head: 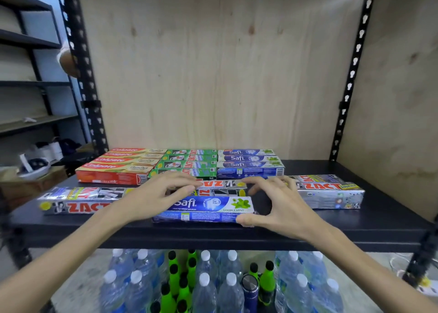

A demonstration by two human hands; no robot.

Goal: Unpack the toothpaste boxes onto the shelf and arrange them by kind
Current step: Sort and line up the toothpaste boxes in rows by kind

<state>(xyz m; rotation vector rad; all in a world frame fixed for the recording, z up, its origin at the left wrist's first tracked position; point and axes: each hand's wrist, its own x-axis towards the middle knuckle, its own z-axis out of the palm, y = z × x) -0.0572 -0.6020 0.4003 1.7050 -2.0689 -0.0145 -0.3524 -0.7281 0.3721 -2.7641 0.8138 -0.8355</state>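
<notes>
A blue Safi box (208, 208) lies lengthwise near the front of the black shelf (379, 227). My left hand (156, 194) rests over its left end, fingers spread. My right hand (277, 203) arches over its right end, thumb against the front corner. Behind it lie silver Zact boxes in the middle (220, 187), at the left (78, 199) and at the right (329, 192). Further back stand three neat rows: red Colgate boxes (118, 168), green Zact boxes (187, 163) and blue Safi boxes (248, 164).
A plywood back panel (213, 64) and black perforated uprights (80, 64) close the shelf. Below the shelf stand several water bottles (206, 284) and green bottles (180, 282). Another shelving unit (28, 83) stands at the left.
</notes>
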